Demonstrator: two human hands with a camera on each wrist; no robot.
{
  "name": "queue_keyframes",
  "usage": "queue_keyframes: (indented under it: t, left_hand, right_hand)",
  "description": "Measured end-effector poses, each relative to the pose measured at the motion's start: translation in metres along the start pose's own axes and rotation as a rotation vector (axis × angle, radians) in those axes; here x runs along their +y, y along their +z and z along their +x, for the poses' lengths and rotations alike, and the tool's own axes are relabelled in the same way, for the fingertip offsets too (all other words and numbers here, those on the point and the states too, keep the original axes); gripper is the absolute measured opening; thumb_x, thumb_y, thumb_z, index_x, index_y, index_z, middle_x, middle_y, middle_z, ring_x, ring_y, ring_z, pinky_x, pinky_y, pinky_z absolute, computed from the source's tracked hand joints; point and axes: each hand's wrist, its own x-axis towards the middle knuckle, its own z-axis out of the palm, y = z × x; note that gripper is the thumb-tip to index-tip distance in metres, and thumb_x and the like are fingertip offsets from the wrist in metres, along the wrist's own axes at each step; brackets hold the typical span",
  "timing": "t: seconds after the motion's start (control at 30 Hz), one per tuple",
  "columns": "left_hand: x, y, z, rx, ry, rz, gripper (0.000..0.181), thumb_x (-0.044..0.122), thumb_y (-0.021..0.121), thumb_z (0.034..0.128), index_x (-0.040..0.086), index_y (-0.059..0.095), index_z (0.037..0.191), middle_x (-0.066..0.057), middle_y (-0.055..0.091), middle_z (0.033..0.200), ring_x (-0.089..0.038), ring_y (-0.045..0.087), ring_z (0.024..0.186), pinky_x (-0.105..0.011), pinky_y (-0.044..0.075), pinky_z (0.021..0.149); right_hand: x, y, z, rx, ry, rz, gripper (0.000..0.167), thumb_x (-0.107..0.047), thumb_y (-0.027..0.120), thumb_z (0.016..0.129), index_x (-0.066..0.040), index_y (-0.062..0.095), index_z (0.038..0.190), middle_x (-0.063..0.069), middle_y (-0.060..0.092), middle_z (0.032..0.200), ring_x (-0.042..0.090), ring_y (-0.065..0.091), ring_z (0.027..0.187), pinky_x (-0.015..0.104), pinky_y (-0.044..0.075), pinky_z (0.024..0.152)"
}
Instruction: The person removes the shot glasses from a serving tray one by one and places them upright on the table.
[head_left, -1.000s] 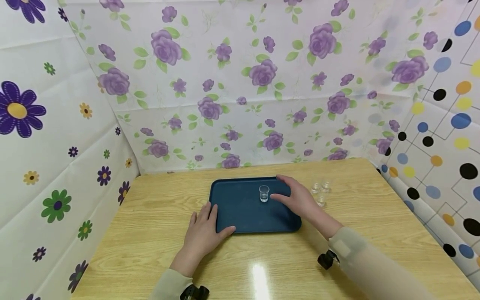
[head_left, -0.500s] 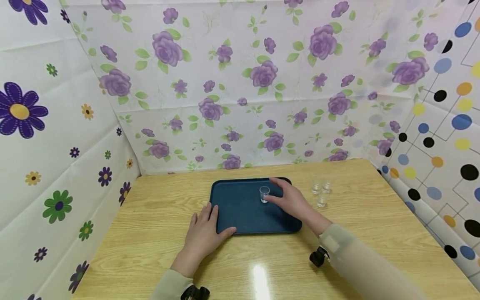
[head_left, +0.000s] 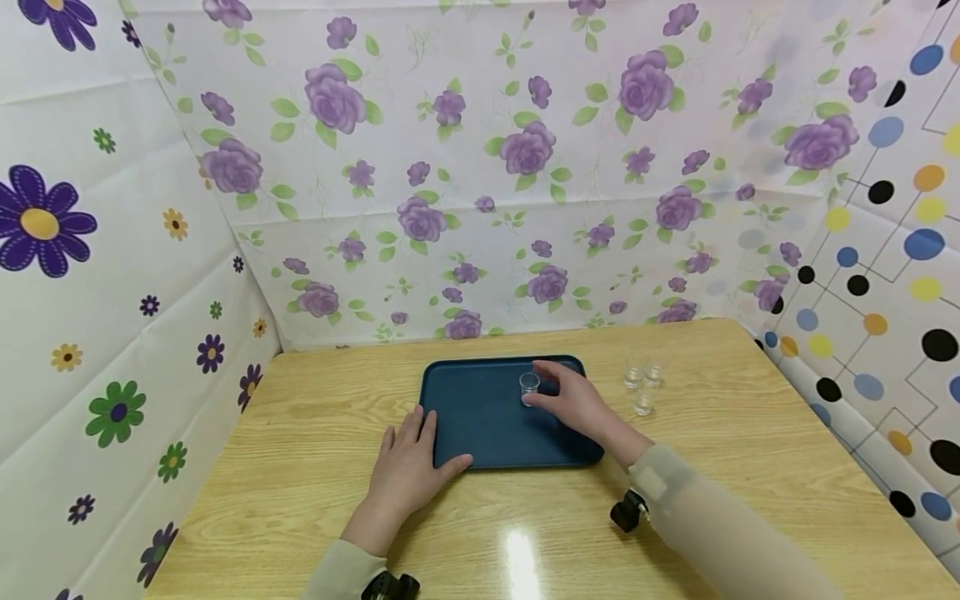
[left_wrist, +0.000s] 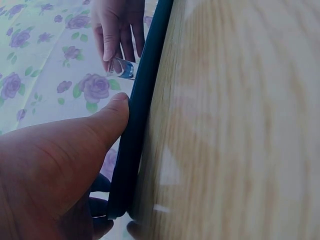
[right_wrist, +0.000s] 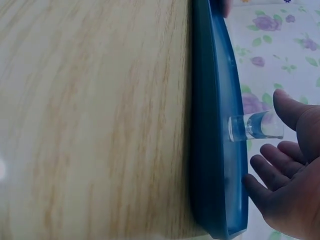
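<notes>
A small clear shot glass [head_left: 529,388] stands upright on a dark blue tray [head_left: 480,433]. Beside it, my right hand [head_left: 573,407] reaches in from the right, thumb at the near side and fingers beyond. In the right wrist view the thumb and fingers are spread about the shot glass [right_wrist: 257,125], with a gap showing between them and it. My left hand [head_left: 408,462] rests at the tray's near left corner, its thumb on the front rim and its fairly straight fingers along the left side. The left wrist view shows that thumb [left_wrist: 112,112] against the tray edge [left_wrist: 142,95].
Several more clear shot glasses [head_left: 642,385] stand grouped on the wooden table [head_left: 315,417], right of the tray. Flower-patterned cloth [head_left: 480,200] hangs behind the table, and a dotted cloth [head_left: 885,275] is on the right side.
My right hand has moved left over the tray, and its thumb and fingers are now close about the shot glass. The left hand, tray and glasses stay in place.
</notes>
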Motion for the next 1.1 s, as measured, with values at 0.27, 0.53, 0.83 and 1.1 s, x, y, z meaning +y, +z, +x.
queue_keyframes:
  t: [0.27, 0.53, 0.83, 1.1]
  left_hand:
    - [-0.0012, 0.0021, 0.0007, 0.001, 0.0, 0.002, 0.108, 0.076, 0.066, 0.0993, 0.002, 0.037, 0.172, -0.024, 0.028, 0.178, -0.042, 0.027, 0.165, -0.067, 0.015, 0.133]
    - [-0.0003, 0.0012, -0.0003, 0.001, -0.004, 0.002, 0.108, 0.076, 0.067, 0.0993, 0.002, 0.037, 0.172, -0.024, 0.028, 0.178, -0.042, 0.027, 0.165, -0.067, 0.015, 0.133]
    - [-0.001, 0.0019, 0.0007, -0.004, -0.005, 0.007, 0.108, 0.077, 0.066, 0.0992, 0.002, 0.037, 0.172, -0.024, 0.027, 0.179, -0.042, 0.027, 0.165, -0.067, 0.015, 0.133]
    - [-0.0018, 0.0015, 0.001, -0.005, -0.006, 0.004, 0.108, 0.077, 0.066, 0.099, 0.002, 0.037, 0.172, -0.024, 0.027, 0.179, -0.043, 0.027, 0.165, -0.067, 0.014, 0.133]
  right_hand:
    - [0.0012, 0.0021, 0.0008, -0.002, -0.022, 0.017, 0.073, -0.034, 0.081, 0.105, -0.007, 0.05, 0.166, 0.016, 0.058, 0.161, 0.038, 0.057, 0.146, 0.056, 0.053, 0.115]
    - [0.0017, 0.0047, 0.0037, 0.025, -0.029, -0.001, 0.061, -0.029, 0.081, 0.105, -0.007, 0.06, 0.157, 0.011, 0.07, 0.139, 0.03, 0.069, 0.127, 0.05, 0.06, 0.103]
    - [0.006, 0.0075, 0.0063, 0.042, -0.029, 0.008, 0.044, -0.029, 0.081, 0.105, -0.01, 0.07, 0.144, 0.005, 0.073, 0.127, 0.024, 0.071, 0.116, 0.044, 0.063, 0.096]
    - [0.0056, 0.0092, 0.0067, 0.062, -0.033, 0.004, 0.036, -0.028, 0.08, 0.106, -0.011, 0.073, 0.136, 0.004, 0.075, 0.122, 0.022, 0.072, 0.112, 0.043, 0.063, 0.094]
